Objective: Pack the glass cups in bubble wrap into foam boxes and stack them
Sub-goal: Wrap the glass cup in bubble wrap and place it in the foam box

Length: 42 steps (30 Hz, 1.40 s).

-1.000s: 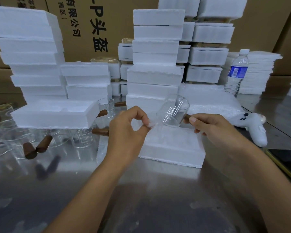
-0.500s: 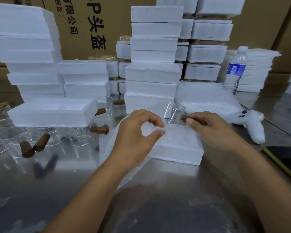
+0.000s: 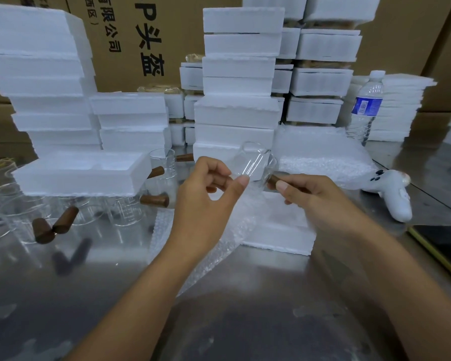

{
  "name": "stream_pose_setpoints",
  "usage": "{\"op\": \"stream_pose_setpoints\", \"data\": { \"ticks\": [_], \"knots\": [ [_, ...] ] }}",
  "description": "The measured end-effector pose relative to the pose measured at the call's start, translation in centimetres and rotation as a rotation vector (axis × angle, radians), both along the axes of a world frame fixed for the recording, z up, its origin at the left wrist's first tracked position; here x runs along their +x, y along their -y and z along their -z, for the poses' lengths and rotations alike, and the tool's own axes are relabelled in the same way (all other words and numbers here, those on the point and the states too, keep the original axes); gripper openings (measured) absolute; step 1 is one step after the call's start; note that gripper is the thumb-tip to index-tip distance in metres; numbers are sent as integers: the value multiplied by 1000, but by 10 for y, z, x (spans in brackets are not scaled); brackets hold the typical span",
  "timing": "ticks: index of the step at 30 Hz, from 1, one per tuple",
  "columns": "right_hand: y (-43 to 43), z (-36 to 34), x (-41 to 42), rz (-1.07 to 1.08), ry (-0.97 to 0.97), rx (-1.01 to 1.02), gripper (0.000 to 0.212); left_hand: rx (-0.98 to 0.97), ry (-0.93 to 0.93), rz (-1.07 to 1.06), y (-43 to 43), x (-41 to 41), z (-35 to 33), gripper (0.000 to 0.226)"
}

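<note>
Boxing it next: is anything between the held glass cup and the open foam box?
The left hand, pinching bubble wrap, and an upright glass cup at the right end of the open foam box lie between it and the held glass cup.

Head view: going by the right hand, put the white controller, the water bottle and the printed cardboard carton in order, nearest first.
1. White controller: lies just to the right of the right hand.
2. Water bottle: stands farther back, on the right.
3. Printed cardboard carton: at the very back, to the left.
</note>
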State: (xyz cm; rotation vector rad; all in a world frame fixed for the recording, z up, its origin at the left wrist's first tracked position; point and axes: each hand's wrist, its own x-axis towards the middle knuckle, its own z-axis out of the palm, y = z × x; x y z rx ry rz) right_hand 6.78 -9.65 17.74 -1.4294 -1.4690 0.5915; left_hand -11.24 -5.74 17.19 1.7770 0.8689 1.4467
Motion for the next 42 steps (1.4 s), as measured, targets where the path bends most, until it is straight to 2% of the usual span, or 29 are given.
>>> {"op": "stream_pose_setpoints", "data": {
  "ticks": [9,12,16,22,27,31,35,37,38,40,42],
  "knots": [
    [5,-4,-6,32,22,8,18,-65,138,58,-3,-3,-3,21],
    [4,-2,-3,93,153,34,14,-28,169,39,-1,-5,-7,20],
    [2,1,-4,69,375,17,22,28,192,45,3,-6,-11,14],
    [-1,6,-6,65,438,115,15,107,152,148,8,-4,-13,16],
    [-2,4,-18,61,373,97,25,355,-49,180,17,0,-8,22],
    [2,-3,-24,-16,226,46,19,636,-238,116,25,6,-3,8],
    [5,-6,-23,-63,124,54,26,785,-312,116,28,10,2,8],
    [3,-5,-20,-88,80,70,43,814,-285,101,29,11,2,9],
    [3,-4,-19,-94,44,77,44,808,-240,76,29,10,0,11],
    [1,-3,-18,-86,-41,101,20,747,-109,-30,27,8,-6,17],
    [-3,0,-15,-44,-103,120,12,636,19,-186,21,0,-14,26]
  ]
}}
